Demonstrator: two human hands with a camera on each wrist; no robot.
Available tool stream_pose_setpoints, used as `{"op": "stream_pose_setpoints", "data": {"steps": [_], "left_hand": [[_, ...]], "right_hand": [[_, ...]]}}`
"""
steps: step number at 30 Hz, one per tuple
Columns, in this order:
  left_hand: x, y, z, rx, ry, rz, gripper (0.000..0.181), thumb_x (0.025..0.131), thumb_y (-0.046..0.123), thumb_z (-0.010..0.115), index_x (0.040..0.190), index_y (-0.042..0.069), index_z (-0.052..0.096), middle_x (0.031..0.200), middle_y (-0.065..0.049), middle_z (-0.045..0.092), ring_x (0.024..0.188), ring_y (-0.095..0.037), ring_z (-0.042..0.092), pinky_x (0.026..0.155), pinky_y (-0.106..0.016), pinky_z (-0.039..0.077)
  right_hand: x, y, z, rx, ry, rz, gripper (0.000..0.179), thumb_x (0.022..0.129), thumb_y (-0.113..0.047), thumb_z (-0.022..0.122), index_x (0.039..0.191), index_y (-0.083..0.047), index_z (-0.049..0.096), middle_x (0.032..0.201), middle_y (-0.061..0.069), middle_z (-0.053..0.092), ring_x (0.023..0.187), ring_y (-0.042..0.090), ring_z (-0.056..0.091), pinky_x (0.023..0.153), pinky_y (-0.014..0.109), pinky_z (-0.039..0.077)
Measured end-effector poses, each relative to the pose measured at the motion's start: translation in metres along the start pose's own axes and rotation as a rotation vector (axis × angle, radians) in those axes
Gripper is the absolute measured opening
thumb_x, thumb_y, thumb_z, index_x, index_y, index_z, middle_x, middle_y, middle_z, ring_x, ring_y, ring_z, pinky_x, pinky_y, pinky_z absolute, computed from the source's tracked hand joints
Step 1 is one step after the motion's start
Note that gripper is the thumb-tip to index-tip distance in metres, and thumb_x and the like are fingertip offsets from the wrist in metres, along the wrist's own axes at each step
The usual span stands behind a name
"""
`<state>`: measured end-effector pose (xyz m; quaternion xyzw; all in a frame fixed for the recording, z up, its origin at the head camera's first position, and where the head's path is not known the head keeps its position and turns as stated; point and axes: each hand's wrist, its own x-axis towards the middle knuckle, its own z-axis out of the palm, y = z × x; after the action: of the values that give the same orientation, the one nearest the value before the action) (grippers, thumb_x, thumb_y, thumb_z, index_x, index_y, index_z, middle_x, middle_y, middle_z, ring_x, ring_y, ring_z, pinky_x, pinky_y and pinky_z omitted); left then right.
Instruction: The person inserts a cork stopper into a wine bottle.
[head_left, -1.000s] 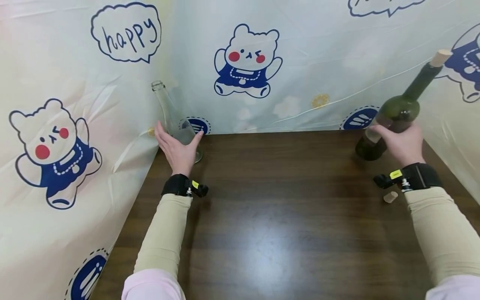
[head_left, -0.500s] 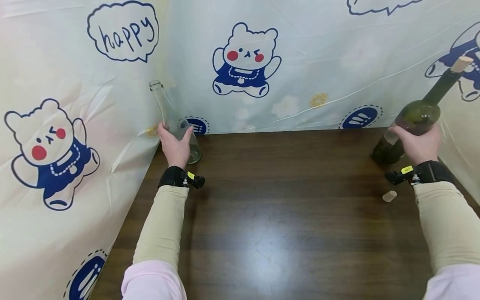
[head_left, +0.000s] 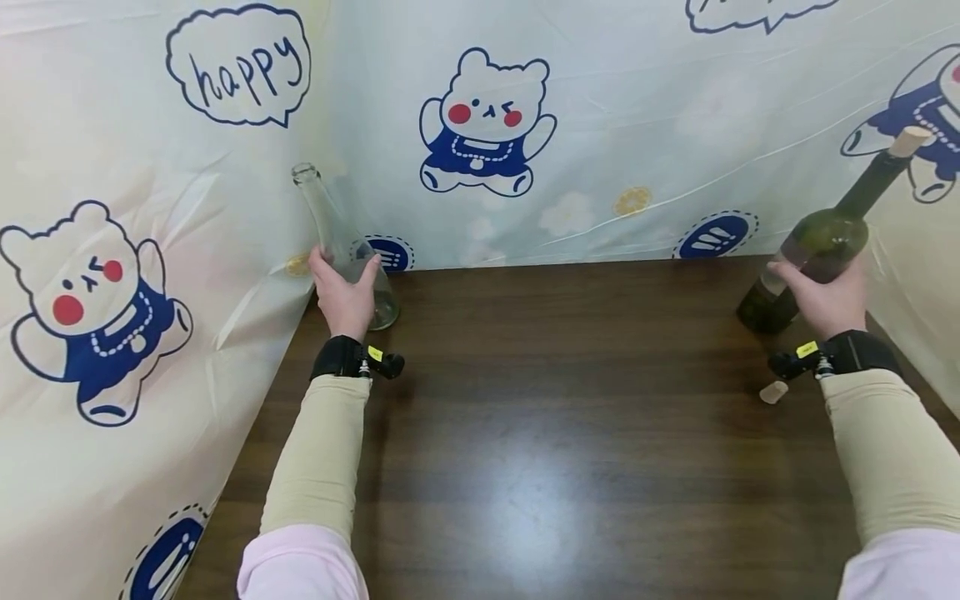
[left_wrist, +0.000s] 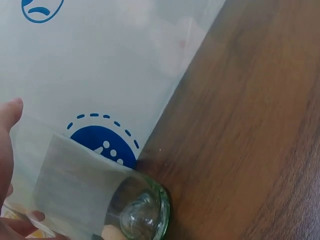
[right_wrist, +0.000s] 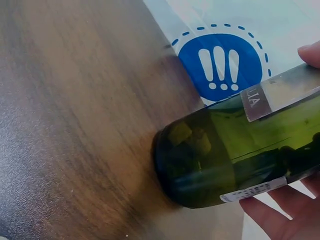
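Observation:
At the back left of the table stands a clear glass bottle (head_left: 326,210), its mouth uncovered. My left hand (head_left: 345,298) holds it around the body, thumb on the right side. The left wrist view shows the bottle's thick round base (left_wrist: 150,212) at the tabletop. Over on the right, my right hand (head_left: 834,298) grips a green wine bottle (head_left: 828,237) by its body, with a cork (head_left: 910,142) in its mouth. Its neck points up and right in the head view. Labels show on the green glass (right_wrist: 200,165) in the right wrist view; its base is close over the wood.
A loose cork (head_left: 773,392) lies on the dark wooden table (head_left: 540,400), just left of my right wrist. Printed white sheeting (head_left: 585,150) hangs behind the table and along its left and right sides.
My left hand's spread fingers have closed around the clear bottle. My right hand has carried the green bottle to the right, then shifted slightly back left.

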<state>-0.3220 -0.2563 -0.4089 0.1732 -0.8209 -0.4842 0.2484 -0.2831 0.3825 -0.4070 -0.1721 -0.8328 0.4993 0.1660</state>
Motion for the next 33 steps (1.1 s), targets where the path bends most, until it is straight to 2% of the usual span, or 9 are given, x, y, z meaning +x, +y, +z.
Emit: {"op": "stream_pose_setpoints", "data": {"steps": [5,11,15,21,24,27,30,33], "left_hand": [[-0.004,0.003,-0.002,-0.032,0.005,0.0,0.092,0.085,0.058,0.071,0.157,0.024,0.024,0.162,-0.006,0.036,0.145,-0.027,0.039,0.122,-0.045,0.03],[-0.008,0.005,0.0,-0.041,0.011,0.032,0.093,0.084,0.061,0.071,0.156,0.021,0.027,0.16,-0.008,0.038,0.145,-0.025,0.039,0.121,-0.043,0.032],[-0.009,0.008,0.002,-0.039,0.012,0.073,0.092,0.084,0.061,0.071,0.154,0.018,0.03,0.157,-0.009,0.042,0.142,-0.023,0.042,0.12,-0.042,0.034],[-0.01,0.02,0.002,-0.004,-0.008,0.176,0.091,0.082,0.063,0.071,0.153,0.017,0.036,0.153,-0.008,0.049,0.139,-0.025,0.047,0.116,-0.049,0.037],[-0.012,0.027,0.001,-0.001,-0.027,0.209,0.092,0.08,0.066,0.071,0.151,0.016,0.04,0.149,-0.008,0.054,0.135,-0.028,0.051,0.111,-0.052,0.042],[-0.016,0.034,0.002,-0.03,-0.041,0.245,0.091,0.08,0.065,0.072,0.15,0.016,0.042,0.145,-0.009,0.056,0.131,-0.03,0.055,0.107,-0.051,0.047],[-0.021,0.042,0.004,-0.051,-0.045,0.3,0.088,0.081,0.063,0.073,0.149,0.016,0.044,0.141,-0.009,0.059,0.124,-0.031,0.059,0.101,-0.05,0.051],[-0.027,0.052,0.007,-0.056,-0.059,0.36,0.085,0.081,0.061,0.074,0.146,0.015,0.046,0.138,-0.008,0.062,0.113,-0.032,0.065,0.093,-0.05,0.054]], "right_hand": [[0.001,0.0,0.001,0.008,-0.021,0.005,0.075,0.09,-0.046,0.071,0.153,-0.038,0.032,0.154,0.0,0.042,0.143,0.021,0.036,0.124,0.05,0.023],[0.001,-0.001,0.0,0.016,-0.029,0.013,0.078,0.09,-0.046,0.071,0.155,-0.038,0.028,0.155,-0.002,0.041,0.144,0.021,0.036,0.125,0.05,0.022],[-0.001,0.0,0.001,0.003,-0.025,0.025,0.083,0.088,-0.049,0.071,0.157,-0.037,0.027,0.163,0.003,0.036,0.149,0.023,0.032,0.125,0.052,0.021],[-0.004,-0.004,-0.004,0.006,-0.034,0.088,0.108,0.085,-0.056,0.071,0.161,-0.034,-0.003,0.173,0.01,0.009,0.157,0.027,0.014,0.125,0.056,0.011],[-0.007,-0.014,-0.009,0.019,0.045,0.095,0.111,0.085,-0.055,0.072,0.161,-0.034,-0.006,0.173,0.008,0.001,0.158,0.025,0.007,0.126,0.052,0.008],[-0.011,-0.031,-0.01,0.02,0.195,0.061,0.109,0.083,-0.055,0.074,0.161,-0.034,0.001,0.172,-0.001,0.004,0.157,0.015,0.007,0.127,0.041,0.006],[-0.02,-0.052,-0.009,0.016,0.349,0.002,0.107,0.082,-0.059,0.073,0.162,-0.032,0.007,0.17,-0.01,0.007,0.154,0.005,0.007,0.125,0.032,0.0],[-0.032,-0.073,-0.004,-0.009,0.492,-0.095,0.107,0.079,-0.066,0.07,0.162,-0.029,0.014,0.168,-0.011,0.011,0.151,0.001,0.008,0.122,0.026,-0.003]]}}
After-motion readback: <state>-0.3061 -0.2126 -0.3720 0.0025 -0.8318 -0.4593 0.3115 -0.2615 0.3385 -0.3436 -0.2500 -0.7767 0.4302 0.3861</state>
